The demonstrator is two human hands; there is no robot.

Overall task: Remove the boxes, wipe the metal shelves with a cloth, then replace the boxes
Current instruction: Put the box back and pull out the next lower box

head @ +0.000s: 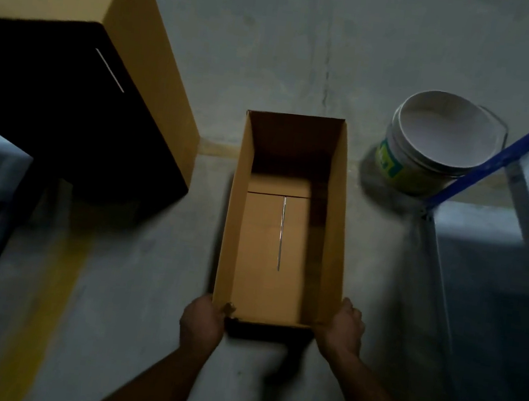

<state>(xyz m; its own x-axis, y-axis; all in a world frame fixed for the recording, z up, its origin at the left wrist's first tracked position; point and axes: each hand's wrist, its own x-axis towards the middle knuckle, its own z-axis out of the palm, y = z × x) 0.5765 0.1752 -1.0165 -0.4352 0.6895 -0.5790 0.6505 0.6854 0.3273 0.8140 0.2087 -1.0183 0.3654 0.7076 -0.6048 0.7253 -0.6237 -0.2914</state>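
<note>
— Where's the open cardboard box [272,234]?
— On the concrete floor [274,51], its open face turned toward the camera. The left hand [201,322] and right hand [342,330] each have a grip clamped on its near corners.
— Anything around it?
— A larger box [81,78] to its left, a white bucket [437,138] to its right, just beside a blue shelf beam [509,150].

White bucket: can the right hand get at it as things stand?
Probably not right away. The right hand grips the near corner of the open cardboard box, as does the left hand. The white bucket stands well beyond, with a blue shelf beam crossing in front of it.
</note>
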